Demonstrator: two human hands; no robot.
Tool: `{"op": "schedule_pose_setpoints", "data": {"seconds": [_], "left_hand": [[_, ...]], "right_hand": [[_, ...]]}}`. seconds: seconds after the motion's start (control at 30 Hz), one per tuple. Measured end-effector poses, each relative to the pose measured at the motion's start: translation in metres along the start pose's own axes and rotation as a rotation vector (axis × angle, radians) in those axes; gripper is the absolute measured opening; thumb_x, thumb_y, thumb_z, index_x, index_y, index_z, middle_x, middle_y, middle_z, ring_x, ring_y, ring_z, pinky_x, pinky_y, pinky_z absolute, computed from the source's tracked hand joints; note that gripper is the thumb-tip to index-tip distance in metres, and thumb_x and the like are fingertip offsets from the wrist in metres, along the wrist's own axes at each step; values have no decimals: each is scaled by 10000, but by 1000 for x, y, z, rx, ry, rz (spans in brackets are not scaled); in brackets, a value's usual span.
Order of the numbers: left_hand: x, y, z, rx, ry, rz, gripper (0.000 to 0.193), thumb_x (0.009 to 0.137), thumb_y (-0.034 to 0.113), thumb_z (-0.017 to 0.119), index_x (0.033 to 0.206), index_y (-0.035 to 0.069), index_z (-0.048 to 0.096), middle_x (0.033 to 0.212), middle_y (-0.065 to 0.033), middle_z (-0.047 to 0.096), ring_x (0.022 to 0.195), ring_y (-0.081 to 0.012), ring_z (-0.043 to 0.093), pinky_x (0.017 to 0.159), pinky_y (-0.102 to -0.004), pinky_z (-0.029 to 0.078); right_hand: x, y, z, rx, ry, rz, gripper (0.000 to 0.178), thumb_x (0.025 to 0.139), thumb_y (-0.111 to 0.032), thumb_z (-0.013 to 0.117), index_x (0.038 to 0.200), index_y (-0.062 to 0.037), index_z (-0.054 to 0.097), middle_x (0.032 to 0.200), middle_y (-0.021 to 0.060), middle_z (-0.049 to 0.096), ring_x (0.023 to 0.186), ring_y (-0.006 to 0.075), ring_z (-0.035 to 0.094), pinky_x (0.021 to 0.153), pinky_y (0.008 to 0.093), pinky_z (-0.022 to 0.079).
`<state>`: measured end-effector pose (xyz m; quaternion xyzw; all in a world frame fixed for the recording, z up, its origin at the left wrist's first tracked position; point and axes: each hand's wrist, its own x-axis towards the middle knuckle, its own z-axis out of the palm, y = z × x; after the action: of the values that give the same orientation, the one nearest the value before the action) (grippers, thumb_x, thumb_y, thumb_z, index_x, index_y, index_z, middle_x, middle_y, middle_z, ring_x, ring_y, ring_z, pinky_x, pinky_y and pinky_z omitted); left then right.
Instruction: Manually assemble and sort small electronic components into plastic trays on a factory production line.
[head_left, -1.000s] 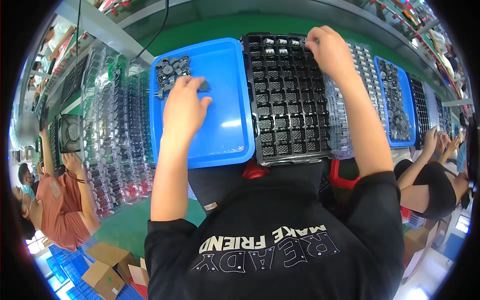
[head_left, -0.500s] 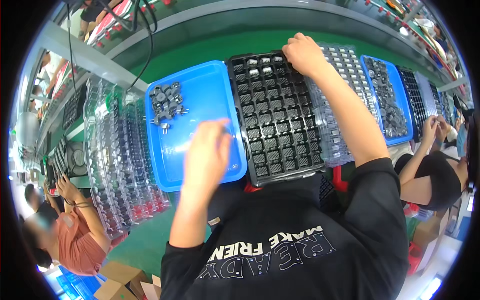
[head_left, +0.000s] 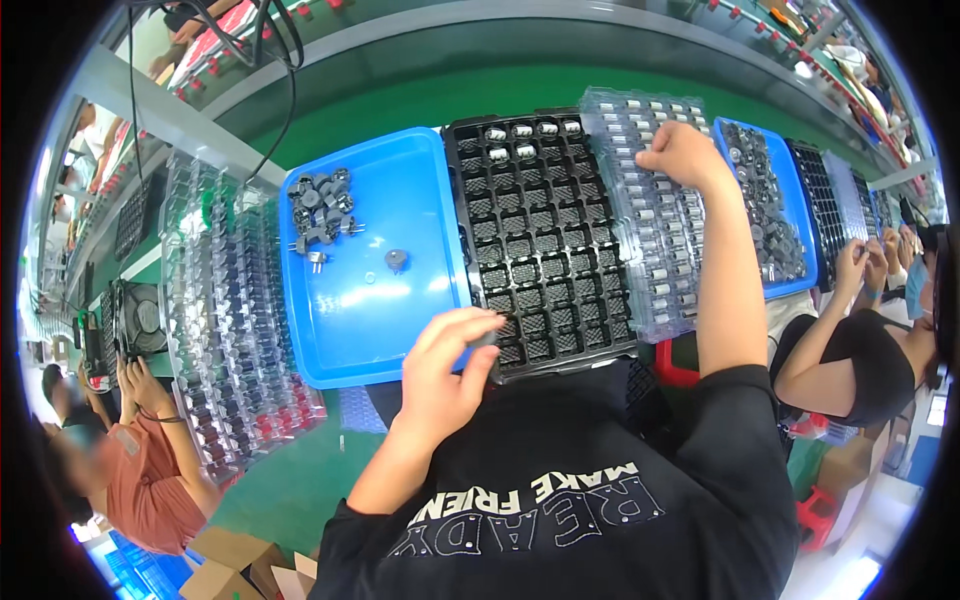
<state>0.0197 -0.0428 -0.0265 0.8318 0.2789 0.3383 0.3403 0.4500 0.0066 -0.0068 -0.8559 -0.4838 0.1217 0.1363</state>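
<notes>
My left hand is closed at the near left corner of the black compartment tray. Between thumb and fingers it pinches a small dark grey plug part, partly covered. My right hand is over the far half of a clear plastic tray filled with small silver cylinders. Its fingers are drawn together at the tray; whether they grip a cylinder is hidden. Several silver parts sit in the black tray's far rows; the nearer pockets hold none.
Left of the black tray lies a blue tray with a cluster of grey plug parts and a lone one. Stacked clear trays stand farther left. Another blue tray lies right. Co-workers sit on both sides.
My right hand has left the black tray's far right corner, where a silver part now shows, for the clear tray. My left hand has moved from the blue tray toward me and right.
</notes>
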Motion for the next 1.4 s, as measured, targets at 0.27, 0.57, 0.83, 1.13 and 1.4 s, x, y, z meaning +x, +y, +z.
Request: {"op": "schedule_pose_setpoints", "data": {"seconds": [0.27,0.57,0.83,1.13,1.4], "left_hand": [[-5,-9,-31,-1140,367,-530,340,1046,196,602,1323,6,546,1298,-178,622,941,-203,667,831,-362,557],[-12,-5,-52,-1431,352,-451,249,1033,125,605,1270,52,584,1340,-181,617,922,-156,637,797,-298,537],[-19,-12,-61,-1542,309,-426,187,1034,114,597,1216,71,605,1308,-173,642,871,-182,686,732,-302,561],[-13,-7,-54,-1425,315,-460,421,980,213,700,1335,36,557,1288,-170,642,956,-262,694,775,-344,573],[-7,0,-43,-1359,309,-309,473,930,122,759,1342,8,558,1302,-157,628,1176,-211,616,930,-360,560]], "right_hand": [[14,38,15,123,104,-53,287,801,-276,803,775,-64,612,694,23,631,668,138,583,636,340,472],[27,57,30,425,26,-179,121,853,-77,682,968,-46,698,744,-40,610,692,62,526,639,257,417],[-3,20,13,228,165,-187,181,919,-87,662,1098,-55,660,869,-4,624,777,87,567,692,240,439],[-175,-133,24,1047,24,-393,196,951,30,644,1144,45,670,1107,118,710,922,135,666,840,259,541],[-225,-199,61,1068,11,-653,321,819,73,799,1117,51,683,1045,136,720,897,179,714,804,292,583]]}}
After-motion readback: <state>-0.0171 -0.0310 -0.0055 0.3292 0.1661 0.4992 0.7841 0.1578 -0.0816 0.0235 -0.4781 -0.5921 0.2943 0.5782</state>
